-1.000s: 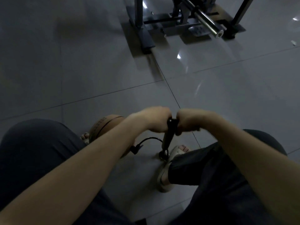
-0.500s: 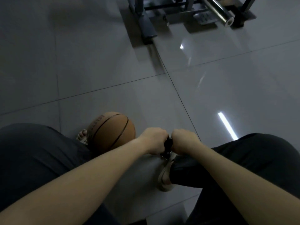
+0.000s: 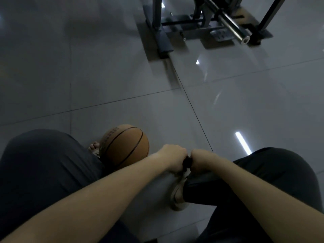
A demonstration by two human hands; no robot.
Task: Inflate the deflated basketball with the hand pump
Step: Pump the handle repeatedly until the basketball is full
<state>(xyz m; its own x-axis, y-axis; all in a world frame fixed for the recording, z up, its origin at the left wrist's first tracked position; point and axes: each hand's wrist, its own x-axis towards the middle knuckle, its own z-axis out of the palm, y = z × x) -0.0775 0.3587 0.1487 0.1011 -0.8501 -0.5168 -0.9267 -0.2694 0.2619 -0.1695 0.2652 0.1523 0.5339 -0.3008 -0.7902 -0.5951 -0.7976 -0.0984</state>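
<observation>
since a second ago both fists have dropped from the raised position to low down by the right foot, so the pump's shaft and hose that showed then are now hidden. against half a second ago the hands sit in much the same low spot. more of the ball shows than a second ago.

left hand [image 3: 175, 157] and right hand [image 3: 201, 159] are side by side, each curled in a fist round one end of the pump handle [image 3: 187, 163]. only a short black piece of the handle shows between the knuckles. pump body is not visible behind the hands.

basketball [image 3: 124, 146], orange-brown with black seams, sits on the tiled floor [image 3: 105, 76] between the legs, up against the left leg [image 3: 43, 163] and just left of the left hand. the left forearm crosses in front of its lower edge. can't tell where the needle goes in. bare toes [image 3: 93, 147] show just beside the ball on its left.

right leg [image 3: 271, 172] in dark trousers, light sandal [image 3: 178, 193] on the floor right under the hands.

far side of the floor: dark metal gym frame [image 3: 157, 32] with a shiny steel bar [image 3: 233, 28] sticking toward the camera, well apart from the ball. bright strip of light reflected [image 3: 242, 142] on the tiles near the right knee. scene is dim.
</observation>
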